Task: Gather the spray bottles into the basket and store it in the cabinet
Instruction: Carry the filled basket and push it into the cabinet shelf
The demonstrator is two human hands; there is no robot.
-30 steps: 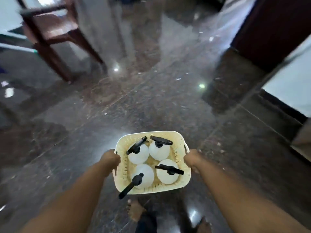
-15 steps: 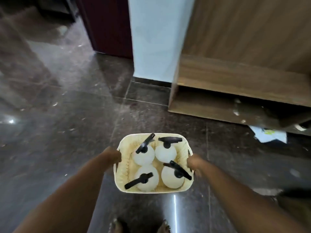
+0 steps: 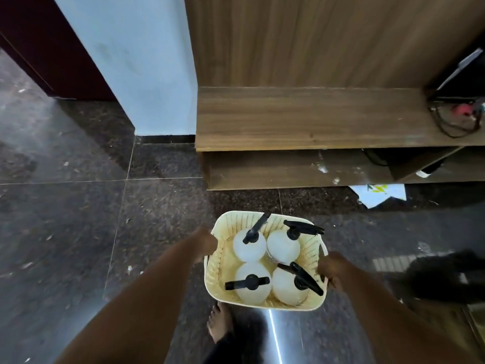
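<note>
- Left hand (image 3: 208, 243): closed on the left rim of the basket (image 3: 312, 258), fingers curled out of sight beneath the edge.
- Right hand (image 3: 331, 269): closed on the right rim, opposite the left; basket carried level between both, clear of the floor (image 3: 78, 219).
- Basket: cream, perforated plastic, held in front of the person, above one bare foot (image 3: 219, 324).
- Bottles (image 3: 283, 246): four, white, black trigger heads, upright and packed two by two inside; triggers pointed different ways, one poking over the far rim.
- Cabinet (image 3: 301, 119): wood, near ahead; open low shelf (image 3: 275, 169) under its top board, speckled with white marks at left, cables (image 3: 454, 122) at right.
- Step, as judged: gathering done; carrying stage, storage not yet done.
- Next move, as judged: stoop or kneel, bring the basket down to shelf height, slide it in level at the clear left end, minding the protruding trigger under the board.
</note>
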